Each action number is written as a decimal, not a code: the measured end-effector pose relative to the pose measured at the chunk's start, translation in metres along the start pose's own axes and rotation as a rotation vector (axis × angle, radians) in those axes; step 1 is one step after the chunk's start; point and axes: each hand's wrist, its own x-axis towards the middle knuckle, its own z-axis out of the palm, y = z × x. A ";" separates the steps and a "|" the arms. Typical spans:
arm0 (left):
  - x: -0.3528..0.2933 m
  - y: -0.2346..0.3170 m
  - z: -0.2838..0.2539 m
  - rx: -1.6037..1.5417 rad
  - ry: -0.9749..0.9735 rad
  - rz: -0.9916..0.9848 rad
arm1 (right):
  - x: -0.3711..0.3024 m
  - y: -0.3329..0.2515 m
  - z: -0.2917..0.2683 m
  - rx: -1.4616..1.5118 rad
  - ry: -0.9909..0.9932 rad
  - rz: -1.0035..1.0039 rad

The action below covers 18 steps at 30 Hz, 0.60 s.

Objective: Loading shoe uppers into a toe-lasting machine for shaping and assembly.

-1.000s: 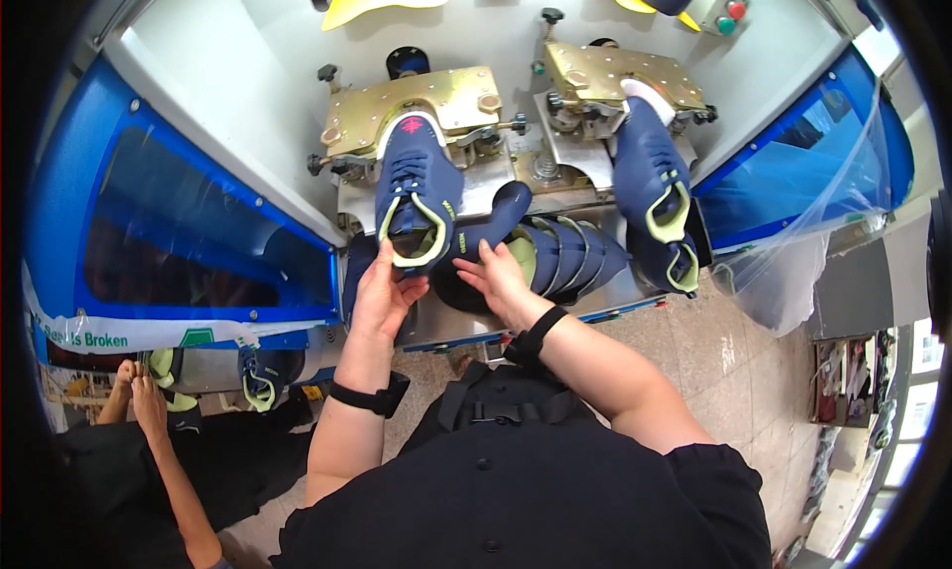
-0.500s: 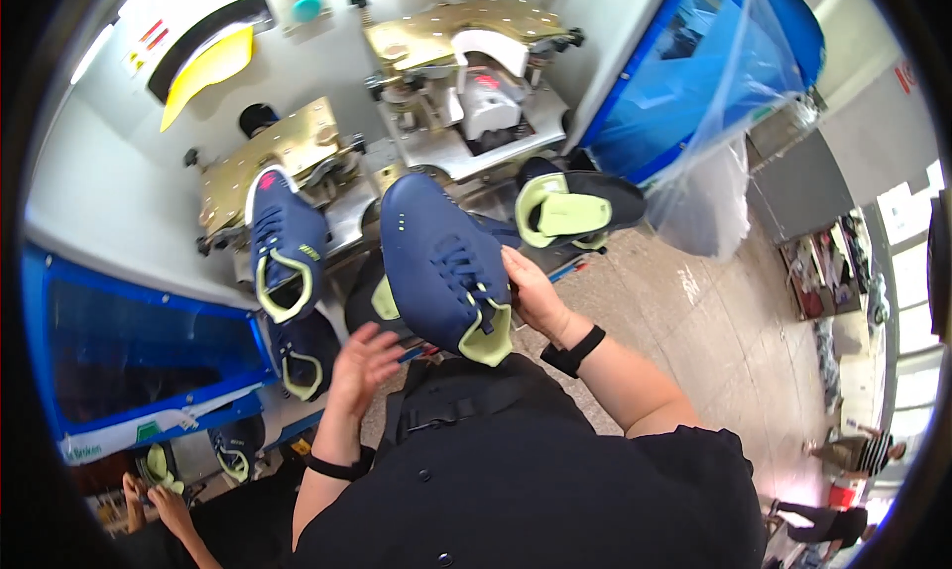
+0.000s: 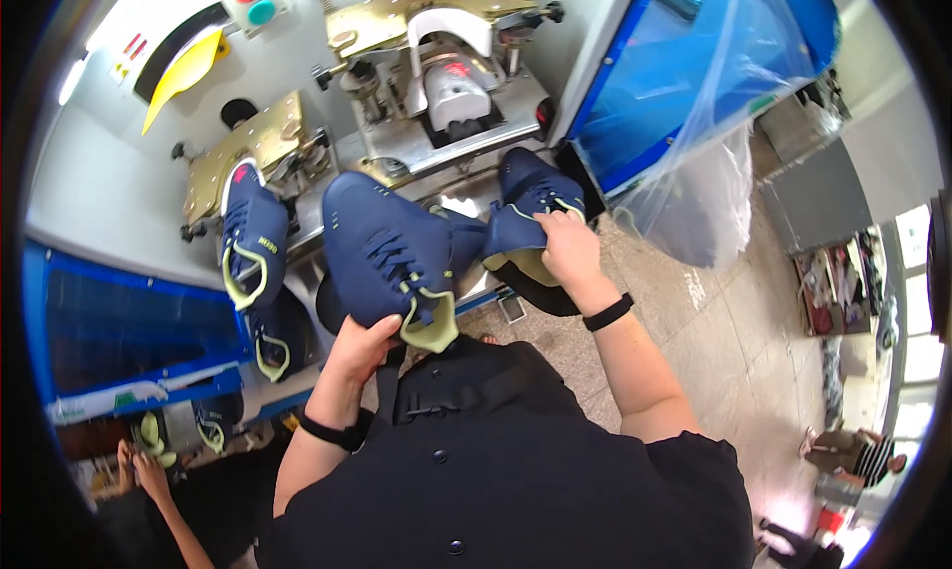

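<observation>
My left hand [image 3: 362, 349] is closed on the heel end of a navy shoe upper [image 3: 382, 242] with dark laces and a lime-green lining, thumb on its side. That upper is held in front of my chest, toe away from me. On the right, my right hand [image 3: 570, 252] pinches the collar of a second navy upper [image 3: 516, 232], whose dark and pale inside faces me. Just behind it lies another laced navy toe [image 3: 535, 182]; whether it is a separate upper I cannot tell. At left, a navy shoe upper [image 3: 256, 234] sits on a machine station, toe up.
The machine has a brass-coloured plate [image 3: 436, 9], a white clamp with a grey shoe form [image 3: 458, 91], and red and green buttons [image 3: 256, 2]. A clear plastic bag [image 3: 694, 202] hangs at right. A co-worker's hands [image 3: 141, 465] are at lower left. Another upper [image 3: 273, 343] rests at left.
The shoe upper has passed from my right hand to my left and moved left. My right hand has moved right and taken hold of another upper, now turned with navy side showing.
</observation>
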 end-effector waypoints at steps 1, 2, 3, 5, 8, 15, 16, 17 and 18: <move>-0.002 0.003 0.006 -0.025 0.011 0.054 | 0.014 -0.011 -0.003 -0.044 -0.032 -0.108; -0.006 0.003 0.008 -0.090 -0.022 0.087 | 0.013 -0.022 -0.016 0.064 0.027 -0.090; -0.016 0.004 0.007 -0.083 0.007 0.115 | 0.015 -0.036 -0.032 0.148 0.172 -0.166; -0.027 0.004 0.005 -0.125 0.006 0.099 | 0.014 -0.068 -0.082 0.281 0.344 -0.149; -0.033 0.013 0.023 -0.225 -0.005 -0.081 | -0.007 -0.069 -0.089 1.233 0.683 0.151; -0.063 0.006 0.036 -0.482 -0.122 0.161 | 0.025 -0.121 -0.054 0.532 0.185 -1.160; -0.077 0.007 0.027 -0.420 -0.104 0.174 | 0.024 -0.129 -0.050 0.506 0.144 -1.207; -0.085 -0.003 0.018 -0.351 -0.082 0.227 | 0.026 -0.137 -0.050 0.514 0.092 -1.216; -0.094 -0.018 0.012 -0.280 -0.058 0.278 | 0.028 -0.144 -0.050 0.498 0.031 -1.265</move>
